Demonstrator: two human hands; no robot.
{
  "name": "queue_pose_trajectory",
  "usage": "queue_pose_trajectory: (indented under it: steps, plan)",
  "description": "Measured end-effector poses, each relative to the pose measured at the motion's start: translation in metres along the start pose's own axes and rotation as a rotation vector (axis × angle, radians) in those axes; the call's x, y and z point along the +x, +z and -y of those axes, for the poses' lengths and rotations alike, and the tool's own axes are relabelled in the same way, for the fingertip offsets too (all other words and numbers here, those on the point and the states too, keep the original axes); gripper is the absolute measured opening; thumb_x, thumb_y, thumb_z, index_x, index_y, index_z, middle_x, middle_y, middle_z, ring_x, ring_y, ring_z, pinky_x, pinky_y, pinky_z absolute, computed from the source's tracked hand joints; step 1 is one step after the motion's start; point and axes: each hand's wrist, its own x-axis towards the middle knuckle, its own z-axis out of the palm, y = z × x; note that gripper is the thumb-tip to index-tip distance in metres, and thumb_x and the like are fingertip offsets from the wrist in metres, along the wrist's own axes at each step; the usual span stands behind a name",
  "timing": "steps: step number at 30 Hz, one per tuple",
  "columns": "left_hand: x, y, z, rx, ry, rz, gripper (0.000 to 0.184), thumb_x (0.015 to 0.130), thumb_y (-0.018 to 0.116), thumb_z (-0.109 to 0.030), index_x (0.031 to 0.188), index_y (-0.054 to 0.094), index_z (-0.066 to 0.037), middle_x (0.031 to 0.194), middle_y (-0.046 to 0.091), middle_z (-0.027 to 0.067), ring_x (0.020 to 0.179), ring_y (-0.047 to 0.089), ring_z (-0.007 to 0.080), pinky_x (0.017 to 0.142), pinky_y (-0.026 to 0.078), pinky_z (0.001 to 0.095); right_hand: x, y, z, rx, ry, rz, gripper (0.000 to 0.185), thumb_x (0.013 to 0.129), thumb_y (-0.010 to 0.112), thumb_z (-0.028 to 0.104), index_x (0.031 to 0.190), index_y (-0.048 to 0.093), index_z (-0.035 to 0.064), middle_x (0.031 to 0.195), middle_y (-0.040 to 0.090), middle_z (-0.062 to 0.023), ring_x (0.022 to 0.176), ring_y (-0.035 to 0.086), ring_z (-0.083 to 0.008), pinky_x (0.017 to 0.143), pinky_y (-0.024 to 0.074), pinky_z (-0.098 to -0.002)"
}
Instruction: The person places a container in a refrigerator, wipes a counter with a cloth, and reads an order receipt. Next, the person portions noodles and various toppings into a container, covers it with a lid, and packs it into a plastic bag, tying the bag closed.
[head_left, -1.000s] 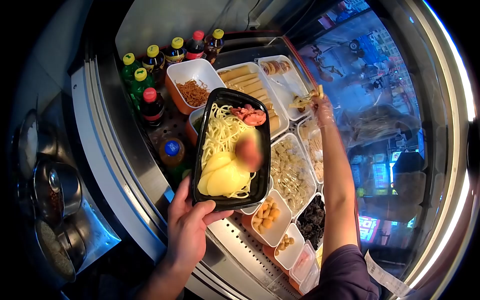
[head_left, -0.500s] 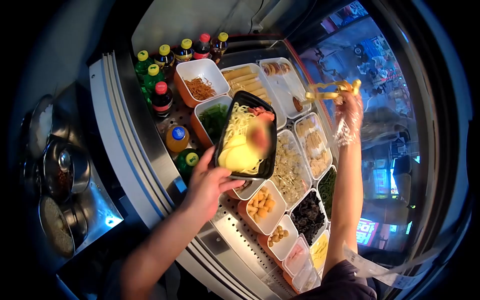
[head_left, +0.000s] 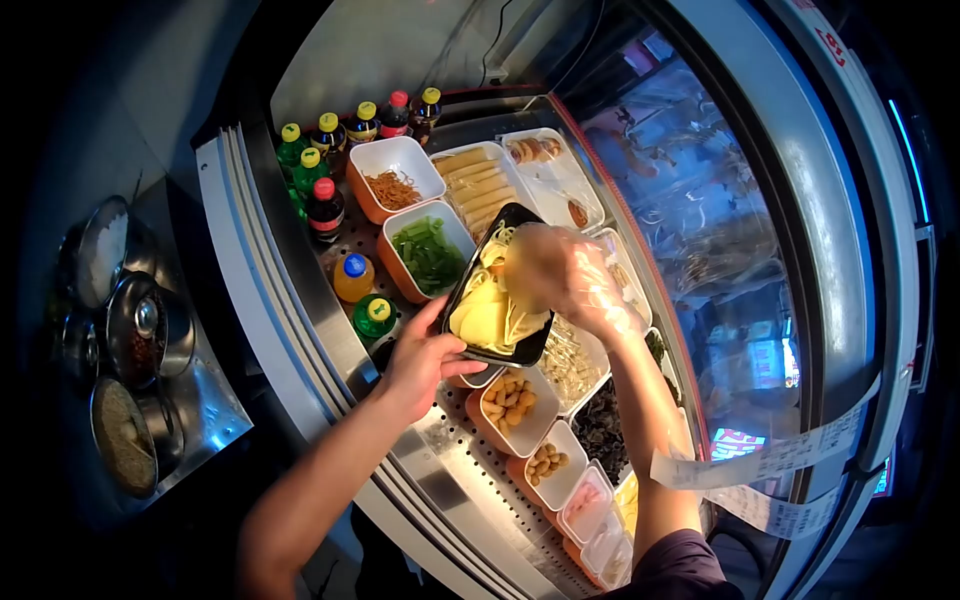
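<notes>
My left hand (head_left: 418,362) grips the lower left edge of a black plastic food tray (head_left: 540,350), holding it tilted above the counter. In the tray lie noodles (head_left: 524,322), pale yellow slices (head_left: 480,312) and yellowish strips (head_left: 494,256) near the top. My right hand (head_left: 590,290), in a clear plastic glove, reaches over the tray's upper right side. Its fingertips are blurred, so whether they hold anything is unclear. Beside the tray sit a box of green leaves (head_left: 428,250) and a box of bean sprouts (head_left: 572,365).
Bottles (head_left: 325,205) line the counter's left side. Boxes hold brown shreds (head_left: 392,188), rolled sticks (head_left: 475,185), tan balls (head_left: 508,402) and black fungus (head_left: 600,425). A glass front (head_left: 700,250) curves along the right. Metal pots (head_left: 140,330) stand at left. Paper slips (head_left: 760,460) hang at right.
My right hand has come down and left from near the glass, bringing yellow strips to the tray. Strips now show inside it. My left hand still holds the tray, now slightly more tilted.
</notes>
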Motion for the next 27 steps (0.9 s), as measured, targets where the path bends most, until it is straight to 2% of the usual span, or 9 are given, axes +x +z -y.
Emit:
queue_pose_trajectory:
  steps: [4,9,11,14,17,19,25,26,27]
  plan:
    - [-0.010,-0.013,-0.003,-0.084,-0.015,0.039,0.067,0.087,0.045,0.008,0.152,0.032,-0.004,0.132,0.057,0.0154,0.105,0.067,0.0248,0.082,0.063,0.0376,-0.012,0.007,-0.018,0.647,0.308,-0.258,0.033,0.094,0.071,0.023,0.117,0.067,-0.0016,0.107,0.071,-0.0146,0.094,0.070,-0.0226,0.074,0.0615,-0.0370]
    - [-0.015,-0.013,-0.008,-0.086,0.019,-0.026,0.067,0.087,0.044,0.008,0.152,0.031,-0.002,0.134,0.055,0.0158,0.106,0.066,0.0263,0.082,0.063,0.0383,0.021,0.050,-0.176,0.769,0.413,-0.689,0.016,0.095,0.066,0.016,0.098,0.070,0.0010,0.087,0.070,-0.0062,0.081,0.068,-0.0144,0.064,0.0560,-0.0305]
    - [-0.016,-0.016,-0.009,-0.106,0.056,-0.095,0.067,0.087,0.043,0.009,0.152,0.031,-0.002,0.137,0.053,0.0150,0.108,0.065,0.0264,0.080,0.063,0.0397,0.039,0.117,-0.320,0.427,0.426,-0.677,0.013,0.092,0.066,0.014,0.097,0.071,0.0035,0.085,0.072,-0.0113,0.081,0.070,-0.0221,0.070,0.0560,-0.0354]
    - [-0.022,-0.014,-0.009,-0.099,0.065,-0.149,0.068,0.087,0.044,0.009,0.153,0.028,-0.001,0.139,0.051,0.0160,0.113,0.063,0.0285,0.084,0.063,0.0428,0.058,0.135,-0.333,-0.062,0.667,-0.516,0.024,0.089,0.064,0.013,0.111,0.068,0.0039,0.104,0.072,-0.0180,0.097,0.069,-0.0377,0.088,0.0535,-0.0451]
    - [-0.021,-0.020,-0.007,-0.032,0.094,-0.179,0.071,0.087,0.045,0.009,0.154,0.025,-0.001,0.139,0.053,0.0172,0.117,0.062,0.0306,0.087,0.061,0.0451,0.106,0.130,-0.303,-0.283,0.528,-0.466,0.042,0.087,0.059,0.008,0.129,0.061,0.0125,0.133,0.057,-0.0256,0.120,0.057,-0.0439,0.103,0.0460,-0.0463]
    - [-0.022,-0.015,-0.011,-0.075,0.030,-0.184,0.069,0.087,0.044,0.010,0.153,0.028,-0.001,0.139,0.053,0.0167,0.117,0.062,0.0307,0.088,0.061,0.0450,0.151,0.130,-0.299,-0.479,0.387,-0.302,0.052,0.089,0.056,0.010,0.140,0.053,0.0206,0.156,0.032,-0.0235,0.140,0.039,-0.0411,0.114,0.0363,-0.0459]
    - [-0.016,-0.022,-0.007,-0.154,-0.027,-0.142,0.067,0.088,0.046,0.011,0.152,0.030,-0.002,0.136,0.056,0.0164,0.114,0.064,0.0280,0.087,0.062,0.0419,0.208,0.127,-0.305,-0.817,0.467,0.174,0.040,0.093,0.052,0.018,0.131,0.063,0.0214,0.165,0.016,-0.0164,0.151,0.021,-0.0352,0.120,0.0219,-0.0523]
    - [-0.016,-0.021,-0.007,-0.151,-0.031,-0.146,0.067,0.088,0.046,0.011,0.152,0.031,-0.002,0.136,0.056,0.0162,0.114,0.064,0.0278,0.087,0.062,0.0419,0.202,0.131,-0.310,-0.880,0.419,0.100,0.034,0.091,0.053,0.020,0.123,0.068,0.0173,0.156,0.036,-0.0165,0.147,0.031,-0.0317,0.120,0.0215,-0.0531]
    - [-0.017,-0.020,-0.007,-0.148,-0.041,-0.149,0.067,0.088,0.046,0.010,0.152,0.031,-0.002,0.136,0.056,0.0161,0.114,0.064,0.0276,0.087,0.062,0.0419,0.192,0.134,-0.312,-0.879,0.427,0.109,0.034,0.091,0.053,0.020,0.123,0.068,0.0173,0.156,0.036,-0.0165,0.147,0.031,-0.0317,0.120,0.0215,-0.0531]
